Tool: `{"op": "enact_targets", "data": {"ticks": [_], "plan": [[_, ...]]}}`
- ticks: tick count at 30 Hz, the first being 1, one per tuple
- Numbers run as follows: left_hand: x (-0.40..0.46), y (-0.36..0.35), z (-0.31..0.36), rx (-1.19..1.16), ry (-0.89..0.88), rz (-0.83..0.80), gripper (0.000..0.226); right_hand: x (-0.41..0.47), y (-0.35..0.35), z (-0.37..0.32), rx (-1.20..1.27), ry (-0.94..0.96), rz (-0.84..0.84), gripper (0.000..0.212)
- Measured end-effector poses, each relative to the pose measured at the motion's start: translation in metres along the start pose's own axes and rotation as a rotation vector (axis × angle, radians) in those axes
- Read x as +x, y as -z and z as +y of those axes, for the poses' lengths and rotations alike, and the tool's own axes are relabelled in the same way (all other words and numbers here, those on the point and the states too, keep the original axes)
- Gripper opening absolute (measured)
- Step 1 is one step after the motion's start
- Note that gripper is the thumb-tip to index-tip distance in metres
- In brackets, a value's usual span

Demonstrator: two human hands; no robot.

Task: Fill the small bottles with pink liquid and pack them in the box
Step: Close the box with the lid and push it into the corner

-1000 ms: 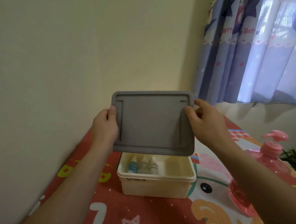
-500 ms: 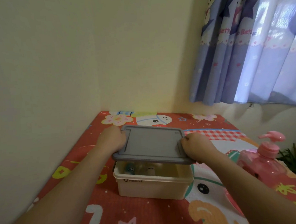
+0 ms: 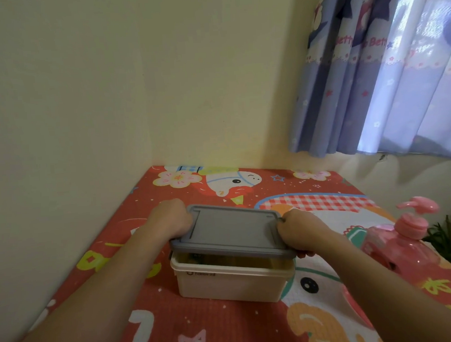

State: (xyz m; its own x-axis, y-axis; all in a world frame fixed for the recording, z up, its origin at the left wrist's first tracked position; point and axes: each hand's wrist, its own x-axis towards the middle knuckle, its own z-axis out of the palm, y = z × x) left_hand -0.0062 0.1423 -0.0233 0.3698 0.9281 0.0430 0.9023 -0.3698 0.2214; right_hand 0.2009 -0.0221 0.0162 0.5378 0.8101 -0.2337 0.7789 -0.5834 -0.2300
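Note:
A cream plastic box stands on the red patterned mat. Just above its rim I hold a grey lid, almost flat, with a narrow gap still showing at the front. My left hand grips the lid's left edge and my right hand grips its right edge. Through the gap only a dark glimpse of a small bottle shows at the box's left; the rest of the inside is hidden by the lid.
A pink pump bottle stands to the right, close to my right forearm. The mat meets walls on the left and at the back. A curtain hangs at upper right, with a green plant below.
The lid came down from an upright, raised position to lie nearly flat over the box. The small bottles that were plainly seen inside are now mostly covered.

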Motion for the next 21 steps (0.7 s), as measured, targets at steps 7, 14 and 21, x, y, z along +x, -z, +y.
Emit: {"op": "enact_targets", "data": {"ticks": [7,14,21], "plan": [[0.002,-0.003,-0.006,0.055,-0.015,-0.061,0.034,-0.006,-0.002,0.006,-0.039,0.024,-0.045,0.031],[0.012,-0.004,-0.006,0.041,-0.028,-0.084,0.039,0.009,0.002,0.007,-0.059,0.019,-0.094,0.036],[0.032,-0.010,-0.003,-0.076,0.071,-0.104,0.058,0.046,0.011,0.005,0.050,-0.041,-0.048,0.032]]}}
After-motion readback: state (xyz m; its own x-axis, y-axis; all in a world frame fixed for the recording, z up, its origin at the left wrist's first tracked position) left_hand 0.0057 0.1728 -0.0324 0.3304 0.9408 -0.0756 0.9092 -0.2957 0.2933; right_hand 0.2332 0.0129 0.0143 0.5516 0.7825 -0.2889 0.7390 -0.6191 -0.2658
